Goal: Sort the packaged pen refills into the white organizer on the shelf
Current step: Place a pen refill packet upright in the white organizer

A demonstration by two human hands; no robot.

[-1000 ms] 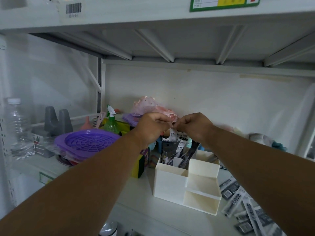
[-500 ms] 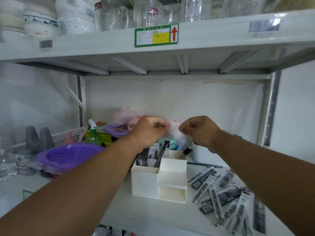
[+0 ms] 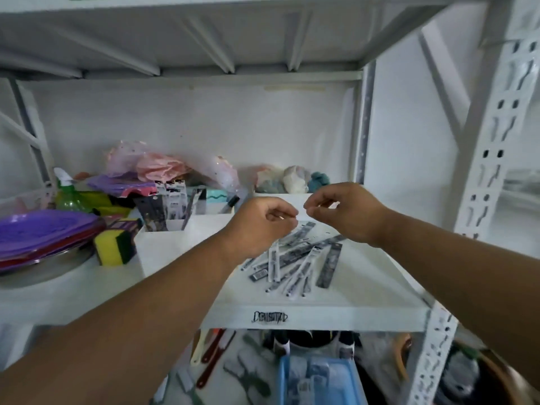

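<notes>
White shelf (image 3: 365, 287) carries everything. Our left hand (image 3: 260, 226) and right hand (image 3: 344, 213) hover fingers loosely curled, holding nothing we can see, above loose pen refills (image 3: 295, 258), probably reaching. White organizer (image 3: 175, 244), left of them, already holds packs upright.

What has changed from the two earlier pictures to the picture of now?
Both hands have moved away from the white organizer to the right and now hover over the loose refill packs on the shelf. The left hand and the right hand are loosely curled and seem to hold nothing. The packs standing in the organizer, the purple plates and the sponge stayed in place.
</notes>
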